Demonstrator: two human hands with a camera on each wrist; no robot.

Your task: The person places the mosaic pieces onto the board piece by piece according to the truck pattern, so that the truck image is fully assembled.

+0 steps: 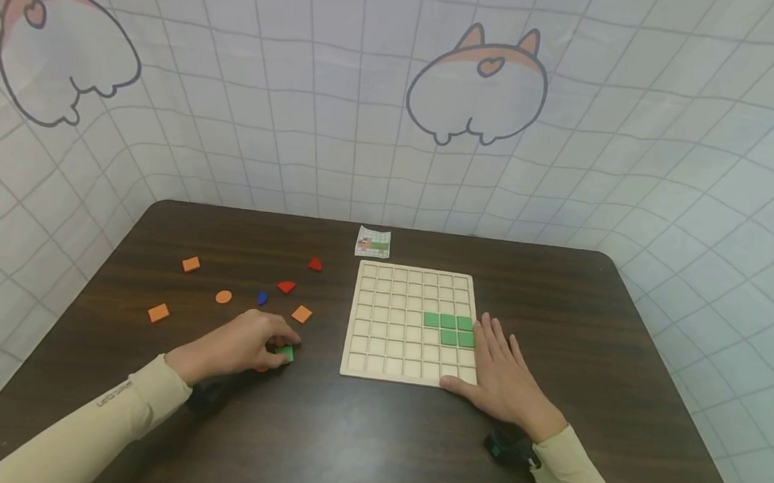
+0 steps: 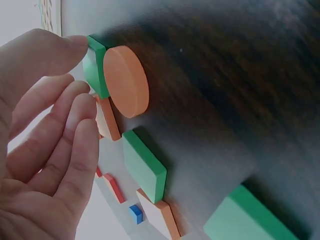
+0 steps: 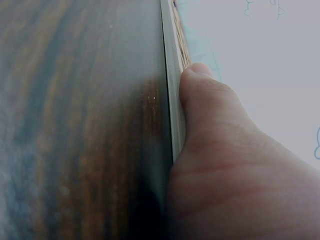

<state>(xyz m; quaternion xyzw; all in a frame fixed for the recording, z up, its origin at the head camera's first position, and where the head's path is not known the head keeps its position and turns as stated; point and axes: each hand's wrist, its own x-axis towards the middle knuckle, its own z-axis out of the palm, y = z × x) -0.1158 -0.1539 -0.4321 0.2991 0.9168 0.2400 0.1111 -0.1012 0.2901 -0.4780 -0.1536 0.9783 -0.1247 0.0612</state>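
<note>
In the head view, my left hand (image 1: 250, 342) is over the pieces left of the board. Its thumb and curled fingertips pinch a green square tile (image 2: 94, 72), close to the table and beside an orange disc (image 2: 127, 82). My right hand (image 1: 504, 379) lies with straight fingers along the right edge of a cream grid board (image 1: 384, 343). Its thumb rests at the board's near edge (image 3: 176, 105). Several green tiles (image 1: 448, 320) sit in the grid's right-hand cells, in two rows.
Orange squares (image 1: 158, 313), another orange disc (image 1: 223, 297), red pieces (image 1: 286, 286) and a blue piece (image 1: 262, 298) lie scattered on the dark table (image 1: 389, 446). Behind the board is a small printed card (image 1: 373, 243). A grid-patterned curtain (image 1: 341, 122) surrounds the table's far side.
</note>
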